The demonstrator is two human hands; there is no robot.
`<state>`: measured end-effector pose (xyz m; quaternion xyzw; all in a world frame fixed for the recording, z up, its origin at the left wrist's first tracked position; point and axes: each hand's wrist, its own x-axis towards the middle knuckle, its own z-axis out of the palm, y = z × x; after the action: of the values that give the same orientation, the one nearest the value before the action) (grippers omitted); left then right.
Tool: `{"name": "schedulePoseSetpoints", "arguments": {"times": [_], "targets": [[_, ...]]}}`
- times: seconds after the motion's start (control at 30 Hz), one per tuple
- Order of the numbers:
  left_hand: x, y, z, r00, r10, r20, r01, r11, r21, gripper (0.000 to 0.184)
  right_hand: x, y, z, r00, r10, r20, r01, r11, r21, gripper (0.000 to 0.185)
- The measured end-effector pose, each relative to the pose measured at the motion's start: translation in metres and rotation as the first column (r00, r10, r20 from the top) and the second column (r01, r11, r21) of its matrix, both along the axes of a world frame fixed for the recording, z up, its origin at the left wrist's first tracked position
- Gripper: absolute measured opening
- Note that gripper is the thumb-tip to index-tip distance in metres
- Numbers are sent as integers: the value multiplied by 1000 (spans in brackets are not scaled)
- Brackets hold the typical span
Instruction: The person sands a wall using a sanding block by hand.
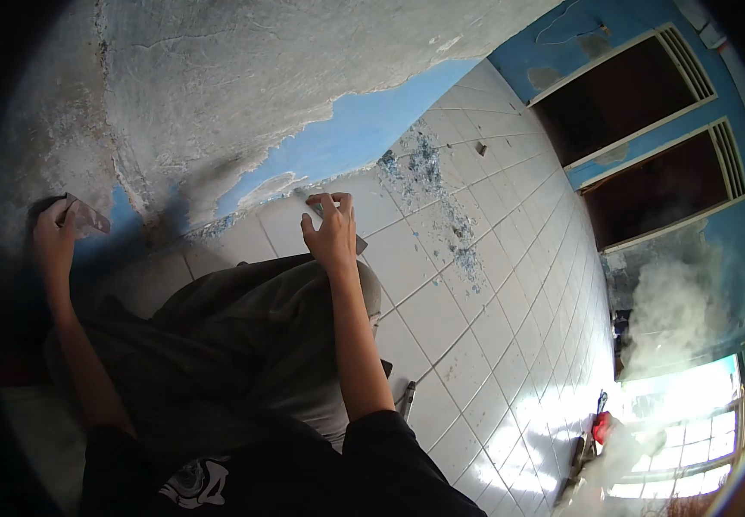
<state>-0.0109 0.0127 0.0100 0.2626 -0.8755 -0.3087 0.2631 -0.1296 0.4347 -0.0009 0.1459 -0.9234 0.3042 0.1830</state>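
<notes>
At the far left, my left hand (55, 231) is closed on a flat scraper blade (90, 217), which lies close against the grey wall (208, 86). My right hand (333, 231) hovers over my knee near the foot of the wall, its fingers curled and apart, with nothing seen between them. Blue paint (346, 129) with a ragged edge covers the lower part of the wall. Beside and partly behind my right hand a dark flat piece (361, 245) shows; whether it is touched cannot be made out.
Paint flakes (428, 164) lie scattered over the white tiled floor (510, 258). A small dark chunk (481, 149) sits further off. A dark slim object (408, 399) lies by my right elbow. Two doorways, a bright window (691, 431) and a hazy cloud are at the right.
</notes>
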Motion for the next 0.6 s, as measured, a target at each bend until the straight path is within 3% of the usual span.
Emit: {"name": "schedulePoseSetpoints", "arguments": {"times": [0.17, 0.27, 0.3, 0.47, 0.6], "targets": [[-8, -11, -28, 995, -66, 80, 64, 998, 30, 28, 0, 0, -2, 1000, 3, -10, -3, 1000, -3, 26], [-11, 10, -16, 951, -94, 295, 76, 995, 72, 25, 0, 1, -2, 1000, 3, -6, -3, 1000, 3, 26], [-10, 8, -17, 951, -93, 295, 76, 995, 71, 25, 0, 1, -3, 1000, 4, -9, -4, 1000, 7, 25], [-8, -2, -18, 991, -60, -119, 67, 996, 53, 25, 0, 1, -4, 1000, 4, -2, -4, 1000, 9, 25], [-9, -5, -19, 999, -37, -26, 39, 996, 84, 26, 0, 1, -4, 1000, 4, 13, -4, 1000, 26, 24]]}}
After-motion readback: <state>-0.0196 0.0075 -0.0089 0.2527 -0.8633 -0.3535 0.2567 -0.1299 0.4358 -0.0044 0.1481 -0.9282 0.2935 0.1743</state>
